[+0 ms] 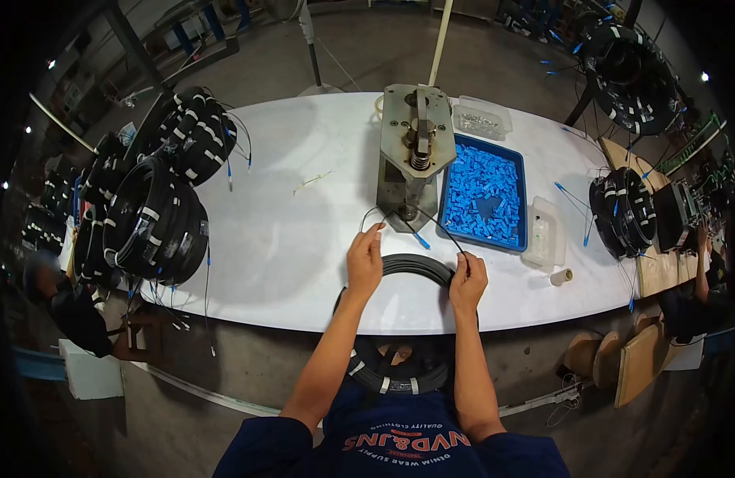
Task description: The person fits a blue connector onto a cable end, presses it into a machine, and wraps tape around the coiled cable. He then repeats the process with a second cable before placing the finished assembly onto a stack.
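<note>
Black cable (441,225) arcs between a person's hands near the middle of the white table's (280,151) near edge, the left hand (366,260) and right hand (469,282) each pinching it between thumb and fingers. A black coil (411,262) curves at that edge; beyond stands a metal press (402,143), left of a tray (524,199) of blue connectors (473,179).

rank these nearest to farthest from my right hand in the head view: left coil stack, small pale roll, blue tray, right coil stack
From your right hand:
1. Blue tray, just beyond it
2. Small pale roll, to its right
3. Right coil stack, farther right
4. Left coil stack, across the table on the left
</note>
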{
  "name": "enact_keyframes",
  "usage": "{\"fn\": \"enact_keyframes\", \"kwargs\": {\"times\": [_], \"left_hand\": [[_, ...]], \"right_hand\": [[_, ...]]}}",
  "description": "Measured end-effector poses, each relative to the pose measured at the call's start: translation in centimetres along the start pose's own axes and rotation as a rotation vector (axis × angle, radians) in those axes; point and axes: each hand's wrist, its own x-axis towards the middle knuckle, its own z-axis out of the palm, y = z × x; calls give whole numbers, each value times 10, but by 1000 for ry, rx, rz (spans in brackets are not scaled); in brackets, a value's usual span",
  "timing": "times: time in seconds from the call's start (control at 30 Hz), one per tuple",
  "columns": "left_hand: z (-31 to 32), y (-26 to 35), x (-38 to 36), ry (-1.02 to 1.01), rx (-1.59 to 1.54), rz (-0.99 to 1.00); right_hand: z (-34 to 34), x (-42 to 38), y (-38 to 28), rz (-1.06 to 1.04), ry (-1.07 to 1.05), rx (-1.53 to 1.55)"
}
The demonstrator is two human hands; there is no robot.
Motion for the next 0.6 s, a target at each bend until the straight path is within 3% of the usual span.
{"fn": "enact_keyframes", "kwargs": {"times": [0.17,0.23,0.27,0.3,0.37,0.43,0.47,0.6], "left_hand": [[15,-1,-1,-155,23,180],[11,4,-4,-164,-4,231],[9,5,-6,-235,-5,234],[7,6,-8,-306,-5,236],[2,5,-10,-394,48,211],[-1,7,-6,-473,-92,334],[-5,8,-10,-601,-29,204],[-25,17,-9,-638,22,121]], "right_hand": [[0,5,7,170,-6,73],[-2,10,-12,-290,118,-219],[-4,9,-18,-324,-63,-140],[-5,10,-29,-322,-66,-136],[-2,16,-50,-696,-399,-221],[6,23,-59,-811,-498,-241],[9,27,-61,-922,-603,-266],[14,54,-58,-996,-739,-116]]}}
